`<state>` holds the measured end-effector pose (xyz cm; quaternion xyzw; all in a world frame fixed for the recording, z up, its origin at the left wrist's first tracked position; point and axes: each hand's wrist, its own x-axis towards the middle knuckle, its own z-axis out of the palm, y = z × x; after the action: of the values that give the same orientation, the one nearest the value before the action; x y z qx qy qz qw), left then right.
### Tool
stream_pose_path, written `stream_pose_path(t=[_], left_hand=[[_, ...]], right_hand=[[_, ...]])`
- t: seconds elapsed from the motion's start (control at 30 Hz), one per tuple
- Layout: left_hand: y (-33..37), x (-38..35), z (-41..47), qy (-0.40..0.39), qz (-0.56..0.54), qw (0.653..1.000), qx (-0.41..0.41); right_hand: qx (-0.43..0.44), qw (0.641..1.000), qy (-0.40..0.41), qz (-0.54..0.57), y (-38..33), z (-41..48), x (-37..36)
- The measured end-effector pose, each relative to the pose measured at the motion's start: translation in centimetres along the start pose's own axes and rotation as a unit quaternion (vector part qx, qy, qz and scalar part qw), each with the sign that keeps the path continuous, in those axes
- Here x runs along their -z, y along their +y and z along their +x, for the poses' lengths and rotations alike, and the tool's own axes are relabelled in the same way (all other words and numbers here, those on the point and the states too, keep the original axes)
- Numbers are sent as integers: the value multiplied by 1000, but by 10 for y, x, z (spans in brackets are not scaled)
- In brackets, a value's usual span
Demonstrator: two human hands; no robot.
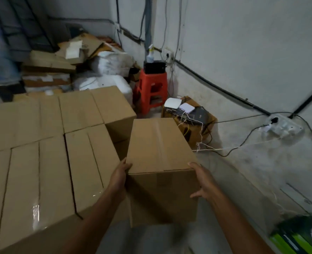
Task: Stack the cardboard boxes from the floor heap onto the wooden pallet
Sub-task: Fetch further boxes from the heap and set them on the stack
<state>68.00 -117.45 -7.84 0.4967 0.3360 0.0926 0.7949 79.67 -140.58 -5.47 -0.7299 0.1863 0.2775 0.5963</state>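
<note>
The person holds one cardboard box [160, 153] with both hands. The left hand [121, 175] presses on the box's left side, and its thumb hooks over the top edge. Its other fingers are hidden by the box. The right hand [201, 182] wraps round the near right corner. Its thumb lies on the top edge and its fingers are spread on the front.

The box stands upright with its taped top facing up. It is just to the right of a big stack of boxes [50, 143], very close to it. I cannot tell if the box sits on the floor [151, 239] or is off it.

Behind the box is a red stool [151, 90]. A black case [154, 66] sits on the stool, and a spray bottle [150, 55] stands on the case. Near the stool is a small brown box [190, 129] with white gadgets [173, 103] and wires on top.

A plug socket [283, 125] is on the wall [243, 52], and black wires run from it. A messy pile of flat cardboard [60, 59] and white bags [111, 65] fills the back corner.
</note>
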Motion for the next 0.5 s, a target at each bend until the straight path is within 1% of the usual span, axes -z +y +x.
stream_pose_path(t=[0.07, 0.2, 0.33, 0.4, 0.43, 0.5], left_hand=[[-13, -17, 10, 34, -13, 999, 1], [-29, -49, 21, 84, -38, 996, 10], [-44, -69, 33, 161, -35, 986, -20], [-56, -74, 44, 232, -27, 972, -31], [-64, -72, 53, 278, -41, 960, -18], [-84, -64, 75, 351, -118, 929, 22]], right_hand=[[-9, 999, -38, -13, -7, 35, 11], [-19, 996, -85, -35, -20, 83, 31], [-29, 990, -132, -44, -20, 129, 37], [-26, 987, -148, -53, -13, 150, 31], [-22, 986, -152, -56, -7, 161, 25], [-15, 985, -157, -62, 5, 179, 13]])
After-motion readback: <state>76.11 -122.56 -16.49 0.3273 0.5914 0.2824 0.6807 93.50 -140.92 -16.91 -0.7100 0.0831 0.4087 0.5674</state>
